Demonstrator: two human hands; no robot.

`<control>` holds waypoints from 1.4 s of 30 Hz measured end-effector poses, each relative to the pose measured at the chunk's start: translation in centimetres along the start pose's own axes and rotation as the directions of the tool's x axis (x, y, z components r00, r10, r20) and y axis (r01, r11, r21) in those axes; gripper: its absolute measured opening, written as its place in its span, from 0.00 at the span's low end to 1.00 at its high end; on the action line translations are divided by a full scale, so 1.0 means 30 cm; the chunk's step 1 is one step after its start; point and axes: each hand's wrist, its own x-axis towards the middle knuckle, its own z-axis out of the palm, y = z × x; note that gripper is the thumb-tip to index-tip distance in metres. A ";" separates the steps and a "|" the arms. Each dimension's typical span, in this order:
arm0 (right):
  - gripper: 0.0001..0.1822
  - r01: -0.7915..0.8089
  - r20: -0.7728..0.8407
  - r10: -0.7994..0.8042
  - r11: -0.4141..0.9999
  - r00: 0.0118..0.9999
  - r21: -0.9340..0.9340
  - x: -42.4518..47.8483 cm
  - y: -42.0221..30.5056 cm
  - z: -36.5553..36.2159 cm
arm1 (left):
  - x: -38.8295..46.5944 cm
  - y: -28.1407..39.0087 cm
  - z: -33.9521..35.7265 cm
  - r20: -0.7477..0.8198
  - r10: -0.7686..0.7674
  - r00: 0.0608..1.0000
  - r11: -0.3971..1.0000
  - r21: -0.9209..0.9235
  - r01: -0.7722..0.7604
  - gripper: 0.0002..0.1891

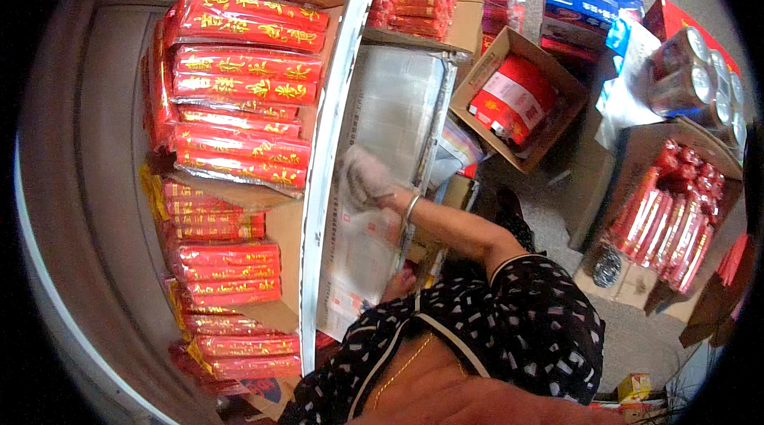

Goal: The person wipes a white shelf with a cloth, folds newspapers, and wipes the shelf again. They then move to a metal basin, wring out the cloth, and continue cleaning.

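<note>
My right hand [385, 183], with a bangle at the wrist, reaches over the lower shelf board [388, 102]. It is blurred and presses what looks like a bunched grey cloth [357, 186] onto the board. Under a glossy, whitish film or sheet, the board's covering bears printing and red marks. My left hand [399, 286] is near the board's front edge, close to my body. Its fingers are partly hidden, and I cannot tell whether it holds anything. Left of the board runs the white metal edge [328, 144] of a higher shelf.
Red plastic-wrapped packs with gold writing [245, 79] fill cartons on the higher shelf. To the right stand an open cardboard box [513, 96] with a red pack, a blue box [588, 10], shrink-wrapped cans [695, 76] and a carton of red wrapped sticks [668, 222].
</note>
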 end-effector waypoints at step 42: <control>0.09 0.311 0.374 0.465 0.209 0.803 -0.927 0.180 0.402 -0.993 | 0.794 1.060 -0.146 -0.350 0.694 0.630 0.676 0.618 -0.402 0.29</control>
